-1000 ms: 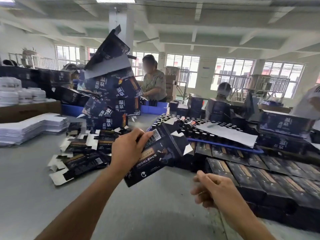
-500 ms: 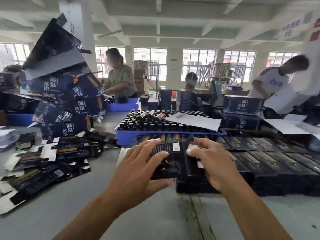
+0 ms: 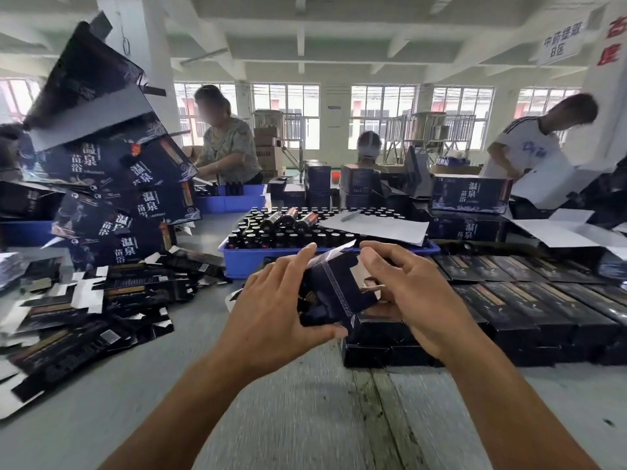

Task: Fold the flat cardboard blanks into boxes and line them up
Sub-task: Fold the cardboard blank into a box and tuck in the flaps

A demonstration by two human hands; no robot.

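A dark blue cardboard blank (image 3: 334, 288), partly opened into a box shape, is held between both hands above the grey table (image 3: 305, 401). My left hand (image 3: 271, 317) grips its left side, thumb underneath. My right hand (image 3: 410, 300) holds its right end, fingers on the flap. A loose pile of flat blanks (image 3: 84, 307) lies to the left. Rows of folded dark boxes (image 3: 529, 303) lie lined up to the right, just behind and under my right hand.
A blue tray (image 3: 251, 257) of dark bottles stands behind the hands. A leaning stack of large printed cartons (image 3: 112, 184) rises at the left. Three people work at the far side of the table. White sheets (image 3: 559, 228) lie at the right.
The left hand brought the blank from the pile toward the box rows, and the right hand joined it. The blank has gone from flat to partly opened. The view swung right.
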